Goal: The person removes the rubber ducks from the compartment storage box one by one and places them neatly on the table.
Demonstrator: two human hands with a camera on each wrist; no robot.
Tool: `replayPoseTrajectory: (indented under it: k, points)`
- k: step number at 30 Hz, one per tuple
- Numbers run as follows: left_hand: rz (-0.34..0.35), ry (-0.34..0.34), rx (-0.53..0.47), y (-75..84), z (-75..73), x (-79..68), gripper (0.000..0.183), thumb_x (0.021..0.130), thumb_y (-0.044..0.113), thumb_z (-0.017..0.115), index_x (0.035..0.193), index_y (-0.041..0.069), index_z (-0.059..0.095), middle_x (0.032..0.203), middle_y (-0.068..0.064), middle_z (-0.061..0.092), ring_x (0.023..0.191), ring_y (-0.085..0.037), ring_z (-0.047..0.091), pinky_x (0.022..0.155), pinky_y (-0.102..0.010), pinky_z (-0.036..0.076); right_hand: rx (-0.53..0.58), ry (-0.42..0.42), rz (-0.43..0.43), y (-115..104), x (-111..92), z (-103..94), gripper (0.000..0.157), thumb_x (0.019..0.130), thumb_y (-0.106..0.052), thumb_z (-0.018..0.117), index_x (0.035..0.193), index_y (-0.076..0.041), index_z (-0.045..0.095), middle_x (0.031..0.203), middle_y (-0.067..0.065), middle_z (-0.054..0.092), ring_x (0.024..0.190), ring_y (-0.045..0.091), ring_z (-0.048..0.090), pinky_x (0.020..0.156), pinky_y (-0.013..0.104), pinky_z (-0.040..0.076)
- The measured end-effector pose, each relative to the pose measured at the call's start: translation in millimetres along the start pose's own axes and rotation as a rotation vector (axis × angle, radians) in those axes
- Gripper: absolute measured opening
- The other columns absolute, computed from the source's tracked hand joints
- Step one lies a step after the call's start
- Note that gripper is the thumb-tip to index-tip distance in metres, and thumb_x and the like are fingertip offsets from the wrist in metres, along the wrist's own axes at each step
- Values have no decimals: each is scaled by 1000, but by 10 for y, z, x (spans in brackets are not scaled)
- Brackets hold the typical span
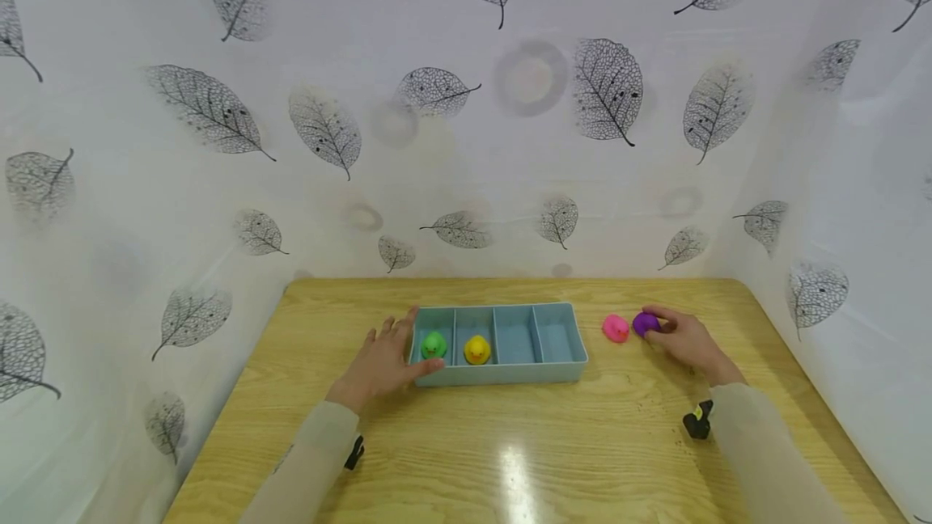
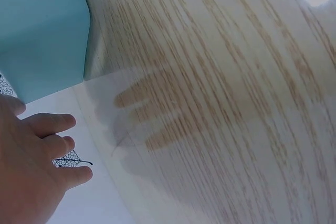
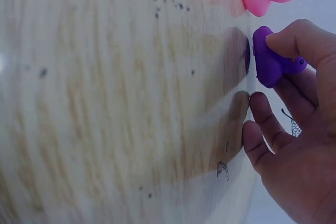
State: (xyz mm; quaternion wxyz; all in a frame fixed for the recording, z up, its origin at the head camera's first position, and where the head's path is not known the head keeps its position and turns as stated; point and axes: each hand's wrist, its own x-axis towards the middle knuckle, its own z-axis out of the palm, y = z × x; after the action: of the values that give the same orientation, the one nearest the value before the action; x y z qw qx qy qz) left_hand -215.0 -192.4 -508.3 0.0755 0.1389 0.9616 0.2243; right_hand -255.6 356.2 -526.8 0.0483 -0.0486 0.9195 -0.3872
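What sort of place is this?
Probably a screened-off tabletop work area: leaf-print sheeting hangs behind and beside a wooden table, where a divided tray and small toy ducks sit.

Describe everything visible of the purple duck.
The purple duck is a smooth, rubbery-looking toy with a rounded body, dark eye and orange beak. The right hand's grip pinches it between thumb and fingers, which partly hide it. In the head view it is just right of the pink duck, not touching. Whether its base touches the tabletop is unclear.
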Motion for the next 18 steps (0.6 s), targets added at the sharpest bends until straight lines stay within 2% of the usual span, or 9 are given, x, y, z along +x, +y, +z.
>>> replayPoseTrajectory:
  k: [8, 18]
  points:
    - [8, 1, 15, -3, 6, 18, 116, 90, 82, 58, 172, 15, 8, 173, -16, 28, 160, -50, 19, 127, -74, 12, -1, -7, 6, 29, 22, 14, 58, 99, -15, 71, 151, 5, 52, 117, 29, 70, 88, 16, 56, 68, 23, 48]
    - [-1, 4, 14, 1, 7, 17, 116, 90, 81, 59, 172, 16, 9, 172, -16, 30, 160, -50, 19, 127, -74, 11, 50, -27, -8, -5, 23, 8, 58, 98, -7, 68, 151, 8, 49, 104, 22, 70, 74, 10, 53, 60, 23, 47]
